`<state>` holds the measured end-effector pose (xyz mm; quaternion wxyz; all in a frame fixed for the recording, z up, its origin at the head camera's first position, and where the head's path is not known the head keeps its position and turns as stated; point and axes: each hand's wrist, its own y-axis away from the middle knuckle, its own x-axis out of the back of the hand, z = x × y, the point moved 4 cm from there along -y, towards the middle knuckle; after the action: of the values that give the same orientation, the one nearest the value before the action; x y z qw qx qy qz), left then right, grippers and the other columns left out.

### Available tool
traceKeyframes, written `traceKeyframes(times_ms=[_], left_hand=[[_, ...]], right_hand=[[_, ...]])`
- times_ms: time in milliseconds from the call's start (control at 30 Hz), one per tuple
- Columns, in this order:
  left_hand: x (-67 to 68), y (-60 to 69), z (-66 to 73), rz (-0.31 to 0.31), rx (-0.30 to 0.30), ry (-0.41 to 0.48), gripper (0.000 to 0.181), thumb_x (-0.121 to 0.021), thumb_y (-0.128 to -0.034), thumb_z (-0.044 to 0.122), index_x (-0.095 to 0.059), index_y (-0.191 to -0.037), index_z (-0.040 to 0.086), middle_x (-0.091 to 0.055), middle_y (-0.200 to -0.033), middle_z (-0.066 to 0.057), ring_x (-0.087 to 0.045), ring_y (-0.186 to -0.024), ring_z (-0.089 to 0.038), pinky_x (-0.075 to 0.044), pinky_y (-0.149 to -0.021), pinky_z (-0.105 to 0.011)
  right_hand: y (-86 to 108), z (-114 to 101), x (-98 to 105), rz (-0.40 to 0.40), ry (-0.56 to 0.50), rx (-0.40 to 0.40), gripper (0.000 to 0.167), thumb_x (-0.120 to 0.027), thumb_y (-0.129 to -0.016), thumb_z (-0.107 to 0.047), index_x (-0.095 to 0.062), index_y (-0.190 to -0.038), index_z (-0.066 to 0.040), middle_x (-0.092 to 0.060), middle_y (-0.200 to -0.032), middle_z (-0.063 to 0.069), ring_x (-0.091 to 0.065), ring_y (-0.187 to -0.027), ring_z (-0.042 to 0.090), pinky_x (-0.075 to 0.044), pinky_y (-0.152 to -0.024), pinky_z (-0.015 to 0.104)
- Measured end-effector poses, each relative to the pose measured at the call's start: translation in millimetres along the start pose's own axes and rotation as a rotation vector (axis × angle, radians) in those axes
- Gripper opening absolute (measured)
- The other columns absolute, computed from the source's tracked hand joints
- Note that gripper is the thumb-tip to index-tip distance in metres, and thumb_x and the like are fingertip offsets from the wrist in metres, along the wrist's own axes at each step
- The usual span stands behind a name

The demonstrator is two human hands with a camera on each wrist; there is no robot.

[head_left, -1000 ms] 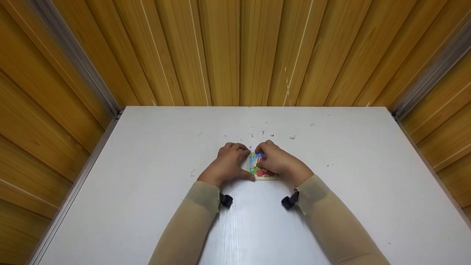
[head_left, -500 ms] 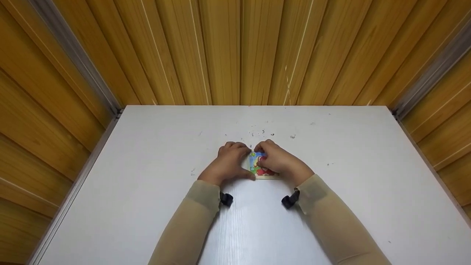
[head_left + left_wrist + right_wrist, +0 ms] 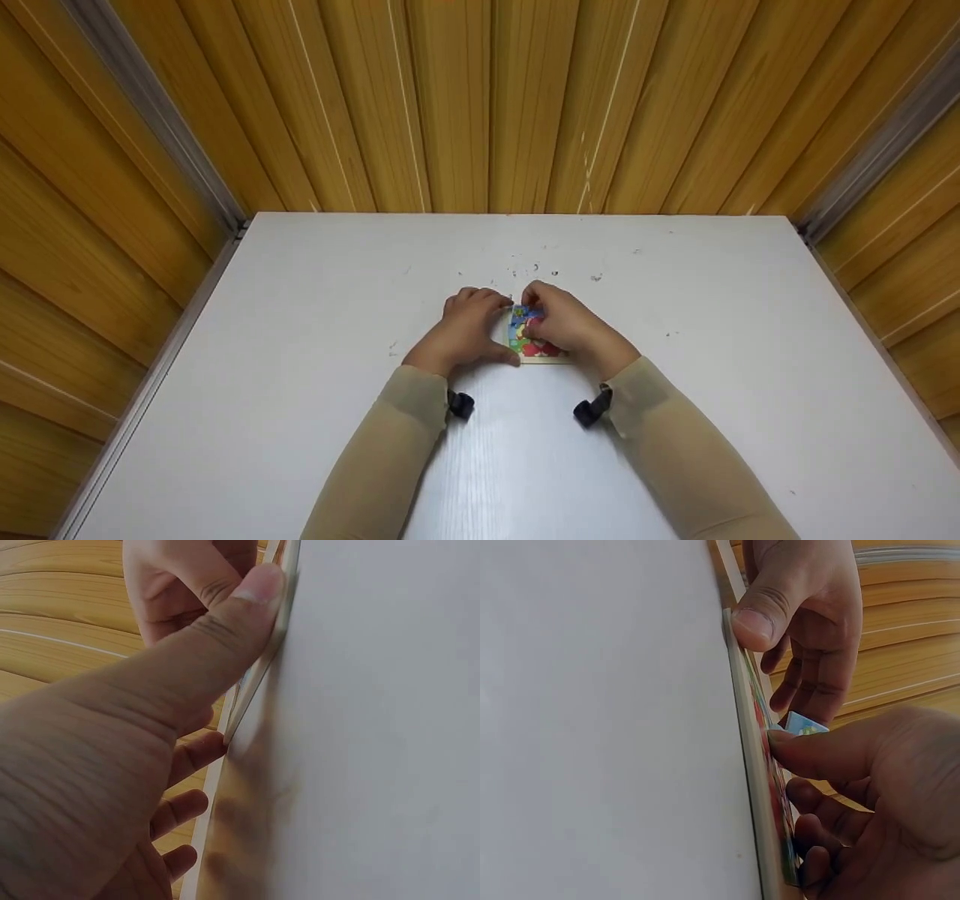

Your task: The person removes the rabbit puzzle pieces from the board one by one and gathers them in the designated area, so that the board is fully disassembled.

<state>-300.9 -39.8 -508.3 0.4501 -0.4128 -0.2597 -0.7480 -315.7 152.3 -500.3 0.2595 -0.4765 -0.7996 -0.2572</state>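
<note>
A small wooden jigsaw puzzle (image 3: 544,360) with a bright picture lies flat on the white table. My left hand (image 3: 466,330) holds its left side, with the thumb at the near corner and the index finger at the far corner. Over the puzzle's right part, my right hand (image 3: 571,324) pinches a blue puzzle piece (image 3: 805,724) between thumb and fingers. That piece is tilted up out of the picture near the far left corner. In the left wrist view the puzzle's pale edge (image 3: 251,694) shows under the left thumb. The right hand hides much of the picture.
The white table (image 3: 337,300) bears dark scuff marks beyond the hands. Wood-look panels (image 3: 457,105) rise behind its far edge and along both sides. A small black camera sits at each wrist, such as the left wrist camera (image 3: 461,406).
The blue piece at the far left corner lay flat earlier and is now tilted up. My right fingers have risen slightly with it. The left hand keeps its hold on the puzzle.
</note>
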Motion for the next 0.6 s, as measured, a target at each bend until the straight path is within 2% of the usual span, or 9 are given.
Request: traceKeyframes(times_ms=[100,133,233,300,400,600], left_hand=[[-0.6,-0.2,-0.3,-0.005,0.006,0.002,0.099,-0.104,-0.0761,0.058,-0.064,-0.157,0.018,-0.064,-0.162,-0.002,-0.044,-0.16,-0.032,-0.029,-0.138,-0.055],[-1.0,-0.2,-0.5,-0.009,0.009,0.0,0.099,-0.104,-0.0761,0.058,-0.064,-0.157,0.018,-0.064,-0.162,-0.002,-0.043,-0.16,-0.032,-0.028,-0.138,-0.055],[-1.0,0.1,-0.2,-0.009,0.008,0.0,0.099,-0.104,-0.0758,0.058,-0.064,-0.158,0.019,-0.063,-0.162,-0.002,-0.043,-0.161,-0.033,-0.028,-0.138,-0.056],[-0.7,-0.1,-0.2,-0.007,0.005,-0.006,0.1,-0.104,-0.0759,0.058,-0.063,-0.158,0.018,-0.063,-0.163,-0.003,-0.043,-0.161,-0.034,-0.029,-0.138,-0.056],[-0.1,-0.3,-0.2,-0.005,-0.001,-0.008,0.101,-0.104,-0.0764,0.057,-0.062,-0.16,0.018,-0.063,-0.163,-0.004,-0.044,-0.161,-0.034,-0.029,-0.138,-0.057],[-1.1,-0.5,-1.3,-0.019,0.012,-0.007,0.106,-0.104,-0.0775,0.057,-0.058,-0.165,0.018,-0.061,-0.166,-0.004,-0.042,-0.162,-0.033,-0.027,-0.139,-0.058]], right_hand=[[0.0,0.7,2.2,0.018,-0.021,-0.001,0.039,-0.084,-0.097,-0.006,-0.065,-0.13,-0.011,-0.072,-0.14,0.017,-0.069,-0.104,0.025,-0.055,-0.078,0.029],[0.1,0.8,2.4,0.021,-0.027,-0.001,0.039,-0.084,-0.096,-0.005,-0.066,-0.13,-0.011,-0.073,-0.14,0.016,-0.07,-0.105,0.025,-0.056,-0.079,0.03],[-0.9,1.3,3.1,0.034,-0.035,0.013,0.038,-0.085,-0.096,-0.006,-0.07,-0.131,-0.009,-0.073,-0.138,0.014,-0.068,-0.117,0.027,-0.056,-0.093,0.033],[-1.4,1.7,3.3,0.039,-0.053,0.013,0.036,-0.084,-0.097,-0.005,-0.071,-0.131,-0.008,-0.074,-0.135,0.014,-0.069,-0.117,0.028,-0.057,-0.095,0.036],[-2.7,3.0,4.3,0.061,-0.068,0.006,0.033,-0.082,-0.099,-0.005,-0.074,-0.13,-0.006,-0.075,-0.131,0.014,-0.068,-0.113,0.027,-0.057,-0.094,0.036],[-4.9,8.7,8.0,0.074,-0.088,0.0,0.032,-0.081,-0.102,-0.009,-0.076,-0.134,-0.006,-0.075,-0.132,0.013,-0.067,-0.104,0.021,-0.056,-0.087,0.028]])
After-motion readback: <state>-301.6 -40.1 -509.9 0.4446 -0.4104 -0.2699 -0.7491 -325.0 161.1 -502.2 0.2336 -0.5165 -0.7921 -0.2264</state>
